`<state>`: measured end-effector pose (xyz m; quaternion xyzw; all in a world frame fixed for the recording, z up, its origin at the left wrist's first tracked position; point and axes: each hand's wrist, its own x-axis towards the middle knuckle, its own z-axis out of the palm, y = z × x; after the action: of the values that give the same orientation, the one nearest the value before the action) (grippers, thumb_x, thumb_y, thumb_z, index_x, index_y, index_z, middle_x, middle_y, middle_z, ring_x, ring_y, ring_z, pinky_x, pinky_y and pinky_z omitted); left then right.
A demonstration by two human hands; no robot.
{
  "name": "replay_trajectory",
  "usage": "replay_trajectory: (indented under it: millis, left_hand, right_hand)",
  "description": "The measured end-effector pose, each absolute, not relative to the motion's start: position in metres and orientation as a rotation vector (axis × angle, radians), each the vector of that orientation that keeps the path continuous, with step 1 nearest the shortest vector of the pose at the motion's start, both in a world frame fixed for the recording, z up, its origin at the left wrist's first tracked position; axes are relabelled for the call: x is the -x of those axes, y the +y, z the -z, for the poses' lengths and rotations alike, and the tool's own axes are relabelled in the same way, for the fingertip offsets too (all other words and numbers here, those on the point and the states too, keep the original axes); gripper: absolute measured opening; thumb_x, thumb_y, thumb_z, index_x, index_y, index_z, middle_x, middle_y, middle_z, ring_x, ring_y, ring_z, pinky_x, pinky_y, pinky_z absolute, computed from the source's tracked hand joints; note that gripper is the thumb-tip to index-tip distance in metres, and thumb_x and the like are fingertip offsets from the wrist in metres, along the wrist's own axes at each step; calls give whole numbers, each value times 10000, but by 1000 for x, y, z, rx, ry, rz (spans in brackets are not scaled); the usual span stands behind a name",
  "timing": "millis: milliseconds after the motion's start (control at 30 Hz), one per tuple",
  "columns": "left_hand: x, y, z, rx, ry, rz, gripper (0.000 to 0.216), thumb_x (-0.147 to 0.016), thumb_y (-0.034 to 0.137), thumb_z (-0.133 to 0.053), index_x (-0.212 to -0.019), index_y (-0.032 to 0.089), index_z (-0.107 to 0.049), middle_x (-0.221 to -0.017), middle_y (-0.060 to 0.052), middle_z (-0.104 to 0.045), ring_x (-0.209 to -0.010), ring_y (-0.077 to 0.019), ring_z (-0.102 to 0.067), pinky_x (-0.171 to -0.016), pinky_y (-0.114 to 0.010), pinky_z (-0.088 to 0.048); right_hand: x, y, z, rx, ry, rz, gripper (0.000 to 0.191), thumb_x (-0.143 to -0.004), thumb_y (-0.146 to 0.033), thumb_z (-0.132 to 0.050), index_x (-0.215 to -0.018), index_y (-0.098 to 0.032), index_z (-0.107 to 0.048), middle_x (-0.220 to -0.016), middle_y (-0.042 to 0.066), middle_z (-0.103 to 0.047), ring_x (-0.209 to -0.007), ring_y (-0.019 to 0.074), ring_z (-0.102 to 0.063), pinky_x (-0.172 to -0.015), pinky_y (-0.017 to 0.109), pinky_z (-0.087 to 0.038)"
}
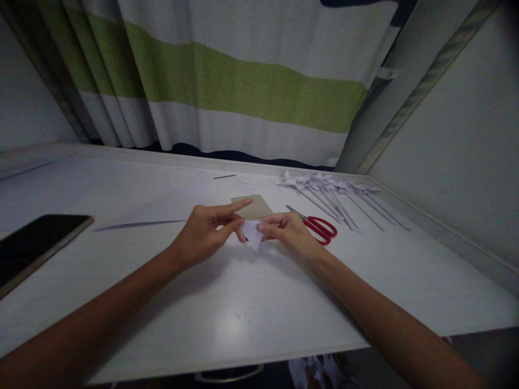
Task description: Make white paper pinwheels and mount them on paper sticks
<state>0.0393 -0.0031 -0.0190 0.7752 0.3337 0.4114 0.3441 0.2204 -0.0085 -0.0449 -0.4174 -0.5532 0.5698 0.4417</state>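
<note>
Left hand (206, 229): forearm angled inward; index finger extended, thumb and another finger pinching the left edge of the small white paper piece (253, 237). Paper piece: suspended between both hands above the table (194, 319). Right hand (290, 229): forearm angled inward, thumb on top, gripping the paper piece's right edge. Red-handled scissors (323, 229): just beside the right hand.

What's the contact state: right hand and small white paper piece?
Touching: head view shows the right hand with its thumb overlapping and pressing the small white paper piece.
</note>
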Motion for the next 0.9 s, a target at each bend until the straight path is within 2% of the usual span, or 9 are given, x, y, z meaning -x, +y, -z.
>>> replay_trajectory:
  millis: [200, 500, 700, 900]
  left_hand:
    - [-39, -3, 20, -2000, 863, -1077, 373, -738, 141, -523, -1109, 177, -527, -575, 30, -660, -525, -71, -577, -538, -161, -446]
    - [-40, -2, 21, -1899, 845, -1061, 380, -738, 158, -527, -1118, 153, -523, -558, 13, -647, -490, -72, -530, -482, -166, -403]
    - [-40, -1, 22, -1844, 841, -1053, 388, -740, 168, -525, -1128, 154, -516, -539, 14, -638, -442, -68, -476, -453, -173, -370]
    - [-40, -1, 21, -1812, 849, -1045, 406, -727, 157, -529, -1132, 142, -512, -535, 11, -636, -449, -69, -503, -455, -166, -372]
  right_hand:
    - [-218, -9, 42, 1082, -1335, -1354, 146, -570, -254, -681, -637, -126, -655, -575, 0, -635, -506, 78, -557, -533, 222, -459]
    - [-217, -8, 41, 1069, -1320, -1367, 133, -612, -247, -657, -613, -115, -641, -544, -5, -622, -480, 66, -548, -520, 200, -444]
    - [-218, -10, 44, 980, -1330, -1604, 148, -653, -247, -634, -715, -114, -652, -641, 26, -655, -605, 89, -598, -631, 229, -473]
    - [-218, -11, 44, 997, -1380, -1569, 156, -669, -258, -620, -675, -104, -642, -611, 32, -653, -582, 99, -604, -578, 209, -467]
